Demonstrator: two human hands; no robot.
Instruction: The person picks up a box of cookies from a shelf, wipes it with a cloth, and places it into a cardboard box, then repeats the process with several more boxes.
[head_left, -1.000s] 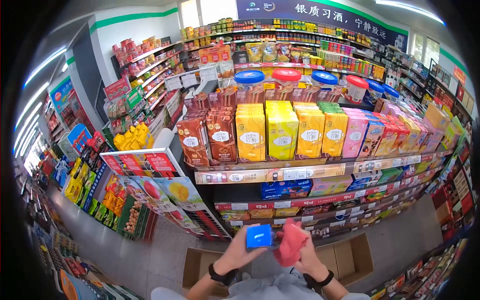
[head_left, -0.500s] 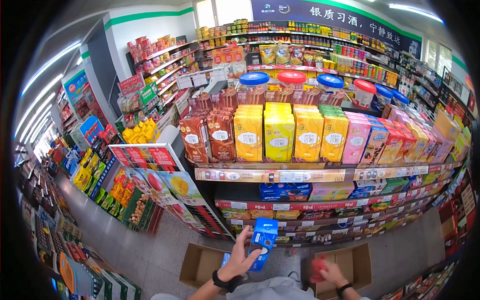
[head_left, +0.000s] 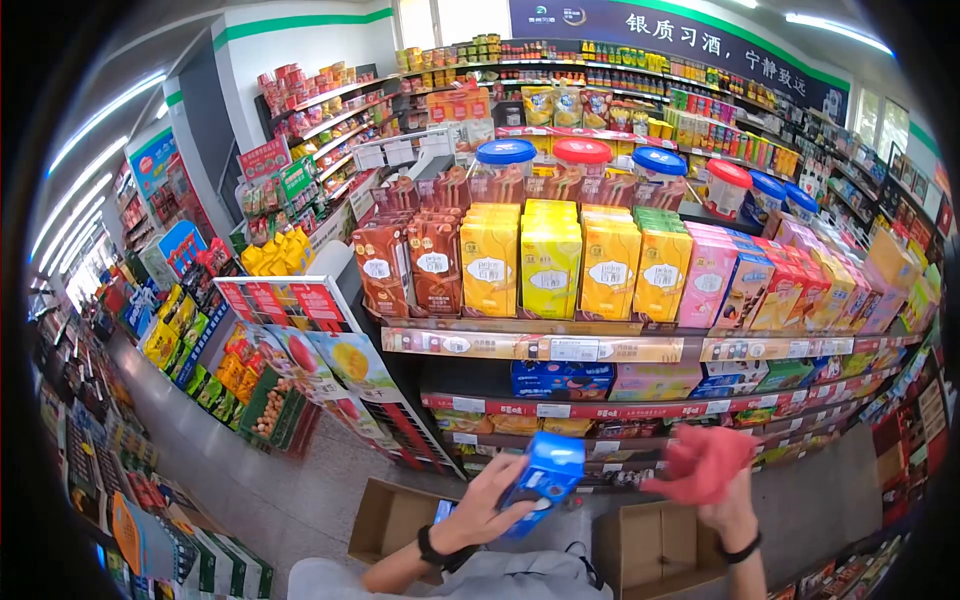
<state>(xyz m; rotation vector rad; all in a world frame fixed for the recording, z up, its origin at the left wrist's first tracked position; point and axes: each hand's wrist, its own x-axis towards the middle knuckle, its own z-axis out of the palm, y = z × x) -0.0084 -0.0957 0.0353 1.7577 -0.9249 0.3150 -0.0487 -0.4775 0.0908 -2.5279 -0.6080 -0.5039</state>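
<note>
A blue snack box (head_left: 553, 462), tilted a little, is gripped by my left hand (head_left: 487, 506) above the floor in front of the shelves. Its lower part is partly covered by my fingers. On the right, my right hand (head_left: 733, 512) holds up a crumpled red cloth (head_left: 706, 463), its fingers mostly hidden behind the fabric. The cloth is blurred by motion and hangs before the lower shelf edges, apart from the blue box.
Below my hands stand two open cardboard boxes, a left one (head_left: 376, 520) with something blue inside and a right one (head_left: 655, 550). Ahead, a shelf unit carries rows of yellow snack boxes (head_left: 490, 262) above price-label strips (head_left: 575, 349). A picture-covered side panel (head_left: 345, 370) borders its left end.
My right hand has lifted the red cloth up and to the right, from over the right cardboard box to the lower shelves. The blue box has shifted slightly right and tilted more.
</note>
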